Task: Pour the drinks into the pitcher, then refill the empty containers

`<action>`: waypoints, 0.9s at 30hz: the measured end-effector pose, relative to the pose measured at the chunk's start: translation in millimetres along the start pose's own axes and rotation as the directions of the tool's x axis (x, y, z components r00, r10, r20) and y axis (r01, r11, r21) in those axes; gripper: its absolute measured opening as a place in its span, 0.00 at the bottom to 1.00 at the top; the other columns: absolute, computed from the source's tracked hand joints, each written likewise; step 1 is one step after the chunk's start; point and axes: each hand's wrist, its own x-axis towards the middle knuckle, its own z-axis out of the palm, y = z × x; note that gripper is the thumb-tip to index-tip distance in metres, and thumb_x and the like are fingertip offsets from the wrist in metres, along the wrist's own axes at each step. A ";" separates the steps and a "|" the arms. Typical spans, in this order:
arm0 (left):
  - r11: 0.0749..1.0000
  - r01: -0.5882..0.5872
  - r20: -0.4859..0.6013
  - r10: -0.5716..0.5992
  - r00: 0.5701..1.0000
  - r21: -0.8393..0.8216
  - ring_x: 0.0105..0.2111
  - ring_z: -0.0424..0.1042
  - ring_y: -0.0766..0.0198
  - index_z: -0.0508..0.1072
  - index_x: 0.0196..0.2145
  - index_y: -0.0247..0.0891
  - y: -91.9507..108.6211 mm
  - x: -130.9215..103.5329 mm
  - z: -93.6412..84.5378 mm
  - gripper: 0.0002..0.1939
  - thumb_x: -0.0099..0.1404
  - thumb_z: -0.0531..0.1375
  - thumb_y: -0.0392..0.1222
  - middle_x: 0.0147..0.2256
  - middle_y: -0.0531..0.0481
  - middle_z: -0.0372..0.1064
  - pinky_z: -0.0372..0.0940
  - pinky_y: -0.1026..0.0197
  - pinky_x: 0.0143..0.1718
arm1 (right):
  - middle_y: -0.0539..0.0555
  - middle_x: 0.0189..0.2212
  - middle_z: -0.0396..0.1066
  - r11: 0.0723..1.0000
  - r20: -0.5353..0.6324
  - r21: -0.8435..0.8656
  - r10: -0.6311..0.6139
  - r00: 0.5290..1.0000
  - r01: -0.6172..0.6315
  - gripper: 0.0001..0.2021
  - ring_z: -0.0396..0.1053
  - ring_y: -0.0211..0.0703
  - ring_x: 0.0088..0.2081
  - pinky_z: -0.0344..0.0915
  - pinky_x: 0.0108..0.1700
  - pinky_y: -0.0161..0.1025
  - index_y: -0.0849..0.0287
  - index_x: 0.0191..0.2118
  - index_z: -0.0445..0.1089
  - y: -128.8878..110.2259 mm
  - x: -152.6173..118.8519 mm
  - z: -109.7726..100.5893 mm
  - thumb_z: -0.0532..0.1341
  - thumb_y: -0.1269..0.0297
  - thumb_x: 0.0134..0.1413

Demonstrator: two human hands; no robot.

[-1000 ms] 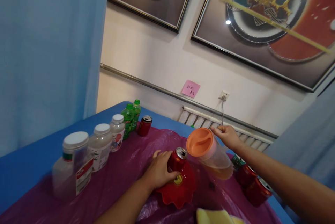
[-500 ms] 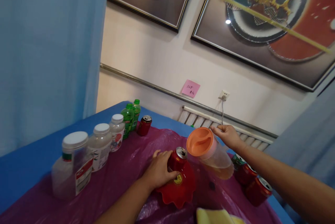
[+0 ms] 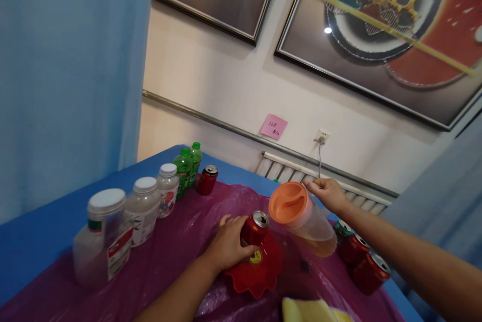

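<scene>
My left hand (image 3: 230, 242) is wrapped round a red drink can (image 3: 254, 231), which stands upright with its top opened. Beneath the can lies a red dish with a scalloped rim (image 3: 259, 284). My right hand (image 3: 327, 193) grips the handle of a clear plastic pitcher (image 3: 314, 234); most of the handle is hidden by the fingers. The pitcher, tilted to the left, has an orange lid (image 3: 288, 203) facing the can and some pale brownish liquid inside. Its lid is close to the can's top, apart from it. I cannot make out any stream of liquid between them.
Along the left stand white-capped jars (image 3: 107, 236), green bottles (image 3: 183, 169) and another red can (image 3: 207, 180). Several cans (image 3: 371, 273) sit at the right beneath my forearm. A yellow cloth (image 3: 307, 310) lies at the front on the purple plastic sheet (image 3: 161, 282).
Almost nothing differs. Both hands, the can and the tilted pitcher hold their places; the view has shifted very slightly.
</scene>
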 end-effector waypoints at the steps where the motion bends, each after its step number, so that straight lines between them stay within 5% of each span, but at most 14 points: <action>1: 1.000 0.000 0.001 0.000 1.000 0.000 0.56 0.71 0.42 0.72 0.52 0.43 -0.1 0.0 -0.1 0.30 0.52 0.70 0.48 0.54 0.44 0.75 0.47 0.37 0.67 | 0.44 0.17 0.41 1.000 0.000 -0.002 -0.001 1.000 0.001 0.30 0.42 0.34 0.20 0.40 0.22 0.36 0.53 0.17 0.45 -0.3 -0.1 -0.2 0.56 0.37 0.54; 27: 1.000 0.003 0.007 -0.003 1.000 -0.014 0.55 0.72 0.44 0.72 0.50 0.43 2.5 -0.4 -3.0 0.28 0.51 0.70 0.45 0.51 0.44 0.77 0.46 0.37 0.66 | 0.44 0.17 0.41 1.000 -0.017 -0.022 -0.008 1.000 0.008 0.30 0.43 0.35 0.21 0.41 0.23 0.37 0.53 0.18 0.46 -6.5 -1.5 -5.2 0.55 0.35 0.54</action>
